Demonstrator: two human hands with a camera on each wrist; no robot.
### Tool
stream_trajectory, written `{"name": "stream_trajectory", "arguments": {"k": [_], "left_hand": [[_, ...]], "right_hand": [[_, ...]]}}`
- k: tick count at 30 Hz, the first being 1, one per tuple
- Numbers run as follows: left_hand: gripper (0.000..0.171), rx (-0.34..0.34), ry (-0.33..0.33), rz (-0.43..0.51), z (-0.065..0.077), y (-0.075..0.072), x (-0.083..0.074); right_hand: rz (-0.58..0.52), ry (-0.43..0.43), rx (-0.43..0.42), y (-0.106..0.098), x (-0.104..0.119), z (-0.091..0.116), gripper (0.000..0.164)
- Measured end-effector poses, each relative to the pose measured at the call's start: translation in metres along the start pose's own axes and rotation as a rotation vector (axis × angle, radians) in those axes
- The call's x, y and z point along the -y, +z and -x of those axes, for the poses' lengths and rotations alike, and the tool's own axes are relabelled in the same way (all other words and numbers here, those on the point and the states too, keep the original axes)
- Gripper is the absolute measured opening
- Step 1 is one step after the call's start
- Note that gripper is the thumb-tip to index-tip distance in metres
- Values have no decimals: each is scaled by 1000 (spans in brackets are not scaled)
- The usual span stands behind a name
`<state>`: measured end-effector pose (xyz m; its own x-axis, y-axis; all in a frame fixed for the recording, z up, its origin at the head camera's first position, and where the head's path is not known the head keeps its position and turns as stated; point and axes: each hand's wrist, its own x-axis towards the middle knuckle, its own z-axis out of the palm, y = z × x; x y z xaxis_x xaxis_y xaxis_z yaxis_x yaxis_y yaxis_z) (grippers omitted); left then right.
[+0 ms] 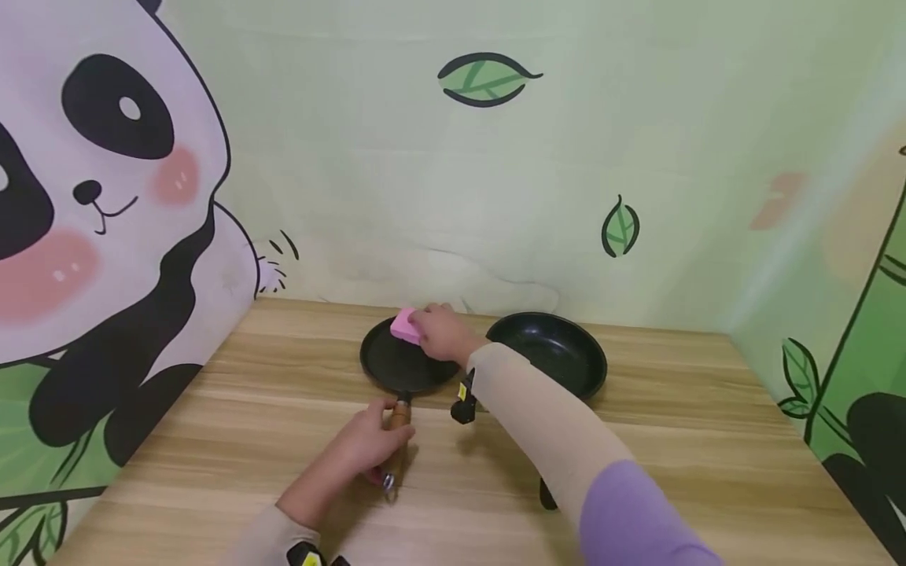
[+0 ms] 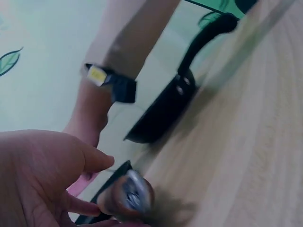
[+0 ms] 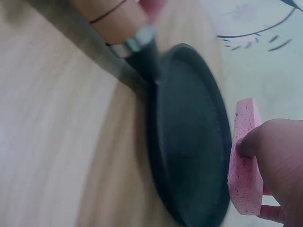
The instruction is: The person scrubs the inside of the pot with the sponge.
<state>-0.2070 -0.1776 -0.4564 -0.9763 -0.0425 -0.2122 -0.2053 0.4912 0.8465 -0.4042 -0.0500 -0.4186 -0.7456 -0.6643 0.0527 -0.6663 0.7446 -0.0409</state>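
A flat, round black crepe pan with a wooden handle lies on the wooden table, its handle toward me. My left hand is at that handle. In the left wrist view the fingers go round the handle's end, while the thumb stands away from it. My right hand pinches a pink sponge over the pan's far side. In the right wrist view the sponge is on edge by the pan's rim; whether it touches the surface I cannot tell.
A deeper black frying pan stands to the right, partly behind my right forearm, its black handle pointing toward me. A wall cloth with a panda and leaves rises behind the wooden table.
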Motion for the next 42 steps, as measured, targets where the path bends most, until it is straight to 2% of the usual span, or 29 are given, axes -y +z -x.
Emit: {"name": "stream_trajectory", "arguments": {"k": [2,4,9,12,16,19,23,32,37,42], "left_hand": [[65,-6,-17,-6,-2,-4,-2],[67,-37,-13,-59,-4,-9,-4],[68,-169,59,-326,-8,-20,-17],[68,-227,91,-426,-9,-21,-29],[65,-263,131,-437,-11,-12,-45],[60,-264,161,-380,-13,0,-55],[55,-213,191,-244,-17,22,-66],[57,-8,204,119,-19,79,-83],[66,111,160,289,-18,113,-86],[67,265,73,472,-8,141,-89]], "right_hand": [[5,-5,-4,-9,-7,5,43],[20,-1,-10,-18,-14,10,44],[-24,24,-31,-38,-32,26,45],[-52,28,-35,-46,-43,38,45],[-58,41,-44,-51,-60,52,45],[-66,53,-59,-55,-72,61,45],[-88,57,-87,-58,-86,73,45],[-204,107,-146,-60,-115,101,46],[-285,118,-194,-51,-130,110,48],[-400,171,-207,-39,-139,119,49]]}}
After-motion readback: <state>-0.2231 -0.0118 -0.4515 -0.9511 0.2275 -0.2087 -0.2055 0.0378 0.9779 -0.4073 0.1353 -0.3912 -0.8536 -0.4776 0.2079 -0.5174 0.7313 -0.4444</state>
